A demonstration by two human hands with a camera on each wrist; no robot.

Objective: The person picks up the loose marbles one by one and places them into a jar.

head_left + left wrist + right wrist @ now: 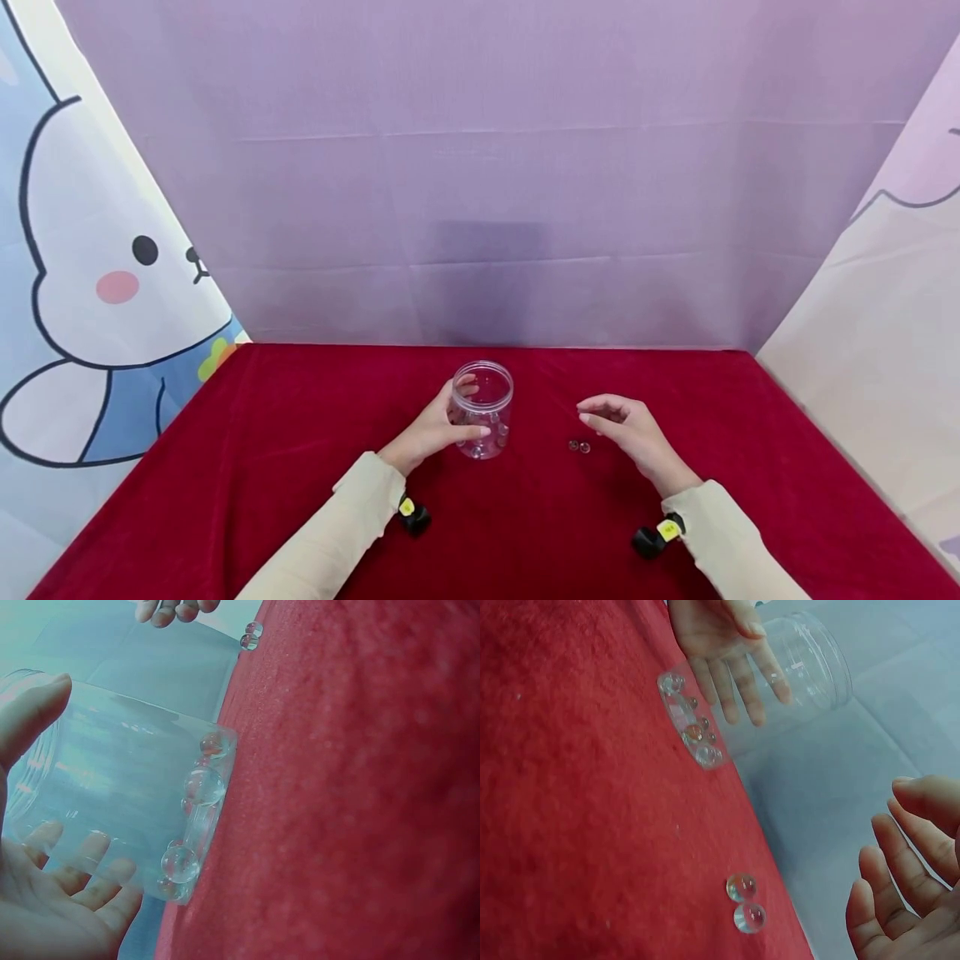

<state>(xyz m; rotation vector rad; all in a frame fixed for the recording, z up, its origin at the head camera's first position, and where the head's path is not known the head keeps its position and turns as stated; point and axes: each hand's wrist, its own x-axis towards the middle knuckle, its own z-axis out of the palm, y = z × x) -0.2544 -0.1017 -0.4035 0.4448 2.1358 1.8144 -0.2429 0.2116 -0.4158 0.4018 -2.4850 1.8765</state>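
A clear plastic jar (487,396) without a lid stands upright on the red cloth. My left hand (431,432) grips its side, thumb across the front and fingers behind, seen through the wall. Several clear glass marbles (204,785) lie on the jar's bottom. To the right of the jar, two more marbles (741,887) sit side by side on the cloth. Just above and right of these is my right hand (630,429), its fingers loosely bent with nothing between them. In the right wrist view, its fingertips (861,894) are apart from both marbles.
Red velvety cloth (300,433) covers the table. A pale purple curtain (480,167) hangs along its back edge. Printed fabric (90,208) with a cartoon animal closes the left side, and a pale panel (885,333) stands on the right.
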